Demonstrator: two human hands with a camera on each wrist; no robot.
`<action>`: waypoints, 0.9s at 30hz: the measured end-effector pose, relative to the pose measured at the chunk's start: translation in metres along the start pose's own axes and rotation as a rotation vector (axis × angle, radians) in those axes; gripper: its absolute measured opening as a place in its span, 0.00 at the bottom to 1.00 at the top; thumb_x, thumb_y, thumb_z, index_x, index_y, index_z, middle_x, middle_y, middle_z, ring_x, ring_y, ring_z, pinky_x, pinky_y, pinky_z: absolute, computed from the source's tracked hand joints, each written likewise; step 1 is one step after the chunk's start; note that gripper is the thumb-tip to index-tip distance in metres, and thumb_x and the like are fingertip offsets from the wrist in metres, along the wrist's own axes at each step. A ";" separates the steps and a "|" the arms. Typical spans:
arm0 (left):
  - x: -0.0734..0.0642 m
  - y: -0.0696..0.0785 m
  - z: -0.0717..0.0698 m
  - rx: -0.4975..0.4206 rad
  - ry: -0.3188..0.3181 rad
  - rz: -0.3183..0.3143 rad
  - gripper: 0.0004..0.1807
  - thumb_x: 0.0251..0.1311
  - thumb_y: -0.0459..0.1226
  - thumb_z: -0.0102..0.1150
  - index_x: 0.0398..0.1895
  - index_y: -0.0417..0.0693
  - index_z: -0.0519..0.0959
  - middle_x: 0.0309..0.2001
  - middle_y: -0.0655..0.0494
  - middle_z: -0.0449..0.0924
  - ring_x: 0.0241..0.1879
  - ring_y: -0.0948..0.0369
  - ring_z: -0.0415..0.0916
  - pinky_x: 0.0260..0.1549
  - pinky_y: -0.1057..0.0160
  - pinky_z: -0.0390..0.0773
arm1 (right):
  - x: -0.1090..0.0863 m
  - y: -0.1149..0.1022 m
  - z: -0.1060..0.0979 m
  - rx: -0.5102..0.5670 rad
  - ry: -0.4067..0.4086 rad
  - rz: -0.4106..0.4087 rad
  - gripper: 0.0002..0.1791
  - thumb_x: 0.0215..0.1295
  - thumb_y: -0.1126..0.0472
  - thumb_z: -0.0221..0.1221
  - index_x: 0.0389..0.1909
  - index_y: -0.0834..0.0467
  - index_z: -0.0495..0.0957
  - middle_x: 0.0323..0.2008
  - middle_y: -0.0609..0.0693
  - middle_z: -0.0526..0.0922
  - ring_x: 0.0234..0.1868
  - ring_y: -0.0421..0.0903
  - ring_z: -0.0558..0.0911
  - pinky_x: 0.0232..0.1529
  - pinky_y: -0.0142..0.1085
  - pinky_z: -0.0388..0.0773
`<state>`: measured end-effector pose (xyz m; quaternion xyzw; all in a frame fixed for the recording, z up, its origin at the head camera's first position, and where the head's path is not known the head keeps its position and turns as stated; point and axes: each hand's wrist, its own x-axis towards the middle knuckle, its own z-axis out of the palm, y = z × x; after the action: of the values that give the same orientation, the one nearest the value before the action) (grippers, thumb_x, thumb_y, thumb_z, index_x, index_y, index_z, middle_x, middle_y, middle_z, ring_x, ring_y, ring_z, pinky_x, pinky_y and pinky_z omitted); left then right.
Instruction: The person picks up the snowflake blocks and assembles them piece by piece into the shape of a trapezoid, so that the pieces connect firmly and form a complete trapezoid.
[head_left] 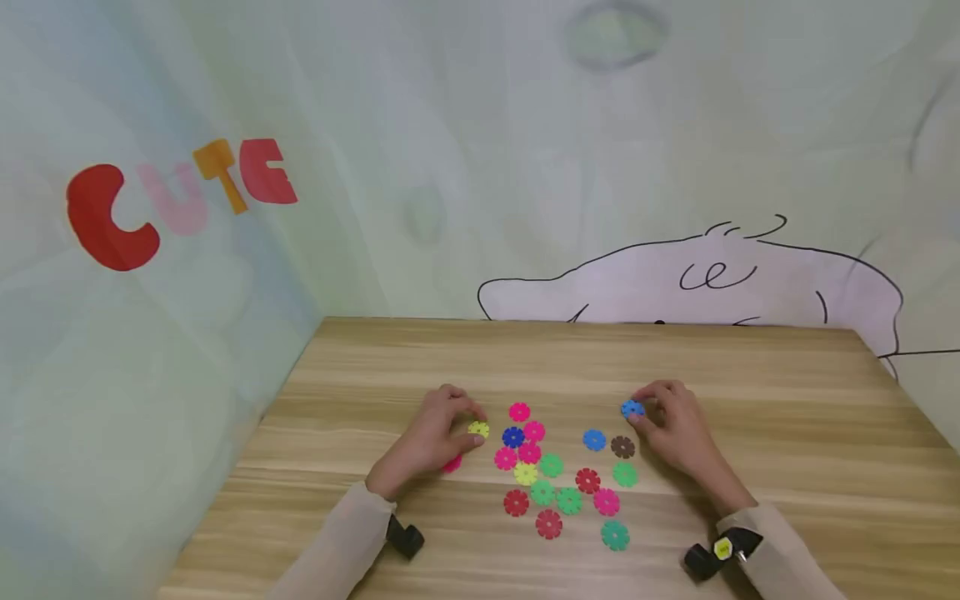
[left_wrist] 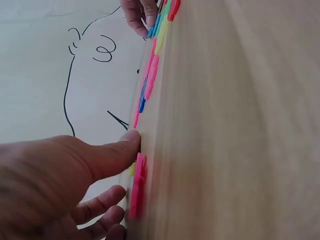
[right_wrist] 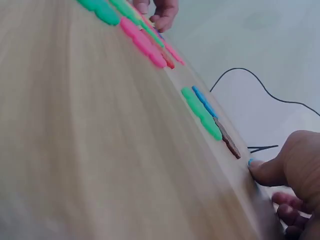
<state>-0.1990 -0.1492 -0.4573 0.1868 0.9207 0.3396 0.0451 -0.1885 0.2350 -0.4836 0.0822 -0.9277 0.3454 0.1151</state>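
In the head view, my left hand (head_left: pixel 433 433) holds a yellow notched disc (head_left: pixel 478 430) between thumb and index finger at the tabletop. A pink disc (head_left: pixel 452 463) lies partly under that hand. On the other side, my right hand (head_left: pixel 675 421) pinches a light blue notched disc (head_left: pixel 632 408) by its edges. Only a sliver of this disc shows by the thumb in the right wrist view. Nearest to the right hand lie a brown disc (head_left: pixel 622 447), another blue disc (head_left: pixel 594 440) and a green disc (head_left: pixel 625 475).
Between the hands, several flat discs lie scattered, among them a dark blue disc (head_left: pixel 513 437), a red disc (head_left: pixel 588 481) and a teal disc (head_left: pixel 615 535). The wooden table (head_left: pixel 360 358) meets a printed backdrop (head_left: pixel 375 167) at its back and left.
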 end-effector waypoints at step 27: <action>-0.009 0.055 0.029 -0.872 -0.168 -0.122 0.20 0.72 0.34 0.67 0.64 0.36 0.83 0.47 0.37 0.92 0.40 0.61 0.94 0.47 0.63 0.90 | -0.030 -0.051 0.024 0.576 0.120 -0.275 0.10 0.63 0.78 0.69 0.37 0.61 0.87 0.28 0.56 0.89 0.27 0.36 0.79 0.27 0.27 0.74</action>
<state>-0.1676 -0.0960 -0.4447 0.1228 0.6940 0.6764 0.2142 -0.1516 0.1838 -0.4775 0.2155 -0.7636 0.5791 0.1873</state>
